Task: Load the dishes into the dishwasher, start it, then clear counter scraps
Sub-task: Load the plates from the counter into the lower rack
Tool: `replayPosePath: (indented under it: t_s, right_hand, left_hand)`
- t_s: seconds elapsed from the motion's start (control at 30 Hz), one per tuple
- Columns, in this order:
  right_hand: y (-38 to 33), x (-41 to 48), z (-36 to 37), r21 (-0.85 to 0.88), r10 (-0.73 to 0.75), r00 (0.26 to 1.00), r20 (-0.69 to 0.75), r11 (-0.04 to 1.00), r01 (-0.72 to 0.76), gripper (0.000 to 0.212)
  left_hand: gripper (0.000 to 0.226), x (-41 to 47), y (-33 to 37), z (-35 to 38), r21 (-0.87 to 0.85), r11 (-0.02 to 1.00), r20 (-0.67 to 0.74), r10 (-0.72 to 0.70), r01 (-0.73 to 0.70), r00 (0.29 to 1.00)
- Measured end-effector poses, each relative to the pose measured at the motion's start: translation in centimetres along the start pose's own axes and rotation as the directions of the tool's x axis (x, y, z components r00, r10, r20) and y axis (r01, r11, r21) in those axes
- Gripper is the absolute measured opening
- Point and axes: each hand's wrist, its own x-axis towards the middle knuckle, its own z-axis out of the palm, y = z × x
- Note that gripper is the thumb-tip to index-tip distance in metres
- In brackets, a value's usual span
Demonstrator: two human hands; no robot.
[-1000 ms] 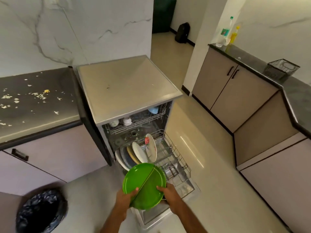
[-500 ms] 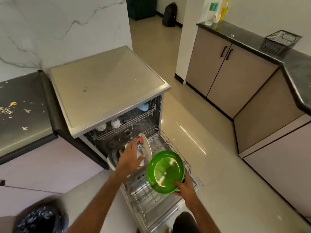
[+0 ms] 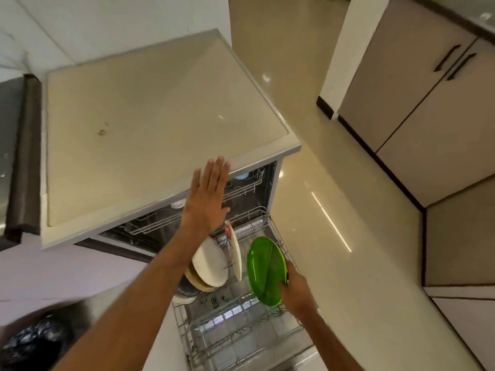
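Note:
My right hand [image 3: 296,291] grips a green divided plate [image 3: 265,270] by its lower right edge and holds it on edge over the pulled-out lower rack [image 3: 235,330] of the open dishwasher [image 3: 160,124]. Several pale plates [image 3: 211,263] stand in the rack just left of the green one. My left hand [image 3: 207,199] is raised with straight fingers, flat, in front of the dishwasher's top front edge, holding nothing. The upper rack [image 3: 241,188] shows behind it with a few cups.
A bin lined with a black bag [image 3: 34,344] stands at the lower left. A dark counter [image 3: 10,145] adjoins the dishwasher on the left. Beige cabinets [image 3: 428,103] line the right side across a glossy floor.
The left hand let go of the green plate and rose from the rack plates to the dishwasher's top edge. The right hand carried the plate down and turned it on edge over the rack.

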Motion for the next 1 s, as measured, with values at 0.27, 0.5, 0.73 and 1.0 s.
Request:
replayPosePath:
  t_s: [0.27,0.5,0.73,1.0]
  right_hand:
    - [2.8,15.1,4.1,-0.245,-0.017,0.998,0.06,0.969,0.031,0.047]
    - [5.1,22.3,10.2,-0.365,-0.012,0.993,0.114,0.929,0.053,0.059]
    - [5.9,24.1,13.2,-0.432,-0.018,0.994,0.111,0.899,0.065,0.053]
    - [8.1,24.5,16.6,-0.441,-0.061,0.983,0.172,0.888,0.132,0.065]
  left_hand:
    - [0.107,2.0,1.6,7.3,0.196,0.96,-0.387,-0.113,0.202,0.915]
    - [0.109,2.5,1.3,8.0,0.206,0.954,-0.458,-0.105,0.22,0.883]
    - [0.105,2.5,1.3,8.2,0.215,0.953,-0.505,-0.079,0.214,0.859]
    - [0.092,2.7,1.6,7.9,0.187,0.952,-0.49,-0.122,0.241,0.863]
